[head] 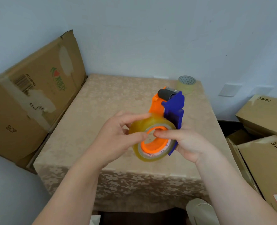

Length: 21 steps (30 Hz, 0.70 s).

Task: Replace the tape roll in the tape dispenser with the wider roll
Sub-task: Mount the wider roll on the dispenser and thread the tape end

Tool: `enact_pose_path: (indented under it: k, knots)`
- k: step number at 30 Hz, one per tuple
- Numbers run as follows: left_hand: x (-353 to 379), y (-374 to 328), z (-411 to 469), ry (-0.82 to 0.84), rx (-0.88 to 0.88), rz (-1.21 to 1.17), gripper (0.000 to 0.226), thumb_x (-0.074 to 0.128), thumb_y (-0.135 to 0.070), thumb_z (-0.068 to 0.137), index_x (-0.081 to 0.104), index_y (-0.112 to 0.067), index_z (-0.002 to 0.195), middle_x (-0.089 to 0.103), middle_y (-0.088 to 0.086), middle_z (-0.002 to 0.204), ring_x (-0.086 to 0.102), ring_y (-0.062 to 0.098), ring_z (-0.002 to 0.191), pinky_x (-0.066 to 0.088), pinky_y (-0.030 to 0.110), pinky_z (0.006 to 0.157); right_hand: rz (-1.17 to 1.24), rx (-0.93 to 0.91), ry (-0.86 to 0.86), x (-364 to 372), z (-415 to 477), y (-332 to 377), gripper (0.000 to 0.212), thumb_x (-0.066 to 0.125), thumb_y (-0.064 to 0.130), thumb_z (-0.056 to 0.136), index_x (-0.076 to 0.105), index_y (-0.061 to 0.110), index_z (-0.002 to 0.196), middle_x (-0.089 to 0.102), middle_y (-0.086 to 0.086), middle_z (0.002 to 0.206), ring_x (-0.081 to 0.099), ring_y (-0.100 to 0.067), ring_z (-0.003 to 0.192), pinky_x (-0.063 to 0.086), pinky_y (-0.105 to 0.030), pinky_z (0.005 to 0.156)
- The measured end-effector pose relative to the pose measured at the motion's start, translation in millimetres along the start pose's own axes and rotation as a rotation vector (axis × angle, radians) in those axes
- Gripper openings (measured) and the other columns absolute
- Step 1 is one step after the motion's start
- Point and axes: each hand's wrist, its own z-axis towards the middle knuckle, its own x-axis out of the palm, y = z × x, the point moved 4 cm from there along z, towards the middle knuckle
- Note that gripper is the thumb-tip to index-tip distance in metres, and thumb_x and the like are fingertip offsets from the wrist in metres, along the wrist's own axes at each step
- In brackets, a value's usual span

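Amber glossy tape roll (152, 140) sits on the orange hub of the tape dispenser (170, 111), held above the tabletop (111, 98). Left hand (116, 135) pinches the roll's rim; right hand (188, 143) grips the blue plastic frame, finger in the hub. Likely seating or pulling the roll; which, unclear. Far corner: second roll (186, 84), pale, upright cylinder.

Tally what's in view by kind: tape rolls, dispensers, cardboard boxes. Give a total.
Tape rolls: 2, one on the dispenser and one at the table's far corner
Tape dispensers: 1, held by the left hand and right hand
Cardboard boxes: 3, one flattened on the left, two on the right
Total: 6
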Motion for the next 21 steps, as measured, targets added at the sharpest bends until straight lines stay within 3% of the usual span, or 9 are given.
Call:
enact_pose_path:
  k: [4,7,10,13,15,17,19,21]
  knots:
    - [1.0,-11.0,-4.3,-0.077,0.172,0.217,0.045,0.064,-0.049,0.07,0.059,-0.045,0.115,0.05,-0.017,0.122,0.051,-0.002,0.112,0.041,0.014,0.089,0.212,0.043,-0.04,0.7,4.4,-6.2,0.036,0.077,0.012,0.064,0.07,0.015,0.099,0.073,-0.009,0.095,0.069,-0.025,0.087,0.055,-0.045,0.086]
    - [0.3,-18.8,-8.4,-0.134,0.261,0.335,0.051,0.065,-0.051,0.072,0.053,-0.048,0.121,0.05,-0.026,0.13,0.045,0.0,0.125,0.038,0.021,0.101,0.382,0.058,-0.021,3.3,5.5,-5.0,0.031,0.074,0.013,0.067,0.069,0.015,0.098,0.069,-0.01,0.091,0.071,-0.022,0.077,0.057,-0.04,0.077]
    - [-0.6,-21.9,-11.6,-0.165,0.311,0.33,0.053,0.068,-0.05,0.071,0.053,-0.045,0.122,0.051,-0.027,0.131,0.045,0.003,0.125,0.04,0.025,0.102,0.511,0.042,-0.013,4.1,5.4,-3.2,0.028,0.069,0.016,0.068,0.068,0.017,0.096,0.064,-0.008,0.086,0.069,-0.019,0.073,0.059,-0.038,0.07]
    - [-3.9,-22.7,-12.7,-0.199,0.36,0.301,0.047,0.067,-0.048,0.072,0.057,-0.04,0.118,0.055,-0.023,0.128,0.049,0.002,0.122,0.042,0.029,0.101,0.555,0.05,-0.021,3.7,6.0,-3.2,0.036,0.068,0.02,0.069,0.066,0.019,0.105,0.061,-0.013,0.105,0.062,-0.028,0.099,0.053,-0.051,0.087]
    - [-5.1,-23.3,-13.8,-0.234,0.407,0.34,0.047,0.069,-0.046,0.071,0.06,-0.034,0.116,0.057,-0.02,0.126,0.05,-0.001,0.119,0.039,0.027,0.102,0.549,0.06,-0.019,5.3,5.0,-1.9,0.034,0.066,0.024,0.069,0.068,0.02,0.103,0.061,-0.014,0.11,0.06,-0.033,0.106,0.055,-0.054,0.081]
    - [-4.2,-23.7,-14.8,-0.265,0.439,0.391,0.05,0.072,-0.045,0.069,0.061,-0.03,0.116,0.059,-0.016,0.124,0.051,0.001,0.117,0.038,0.025,0.102,0.565,0.05,-0.01,7.2,3.8,-0.8,0.024,0.065,0.026,0.068,0.074,0.022,0.09,0.068,-0.013,0.102,0.069,-0.033,0.093,0.059,-0.051,0.068]
    - [-2.1,-23.4,-15.2,-0.277,0.44,0.435,0.053,0.074,-0.045,0.068,0.061,-0.029,0.117,0.058,-0.014,0.126,0.052,0.007,0.117,0.037,0.021,0.101,0.583,0.04,0.002,10.3,2.5,-0.4,0.016,0.065,0.026,0.068,0.077,0.023,0.077,0.07,-0.012,0.096,0.072,-0.031,0.082,0.059,-0.049,0.063]
    - [-0.9,-21.8,-14.4,-0.261,0.407,0.451,0.058,0.074,-0.047,0.066,0.059,-0.03,0.12,0.057,-0.013,0.129,0.05,0.01,0.12,0.034,0.016,0.102,0.584,0.037,0.005,10.8,2.6,-1.6,0.016,0.065,0.026,0.068,0.078,0.022,0.077,0.069,-0.012,0.096,0.073,-0.031,0.08,0.059,-0.047,0.061]
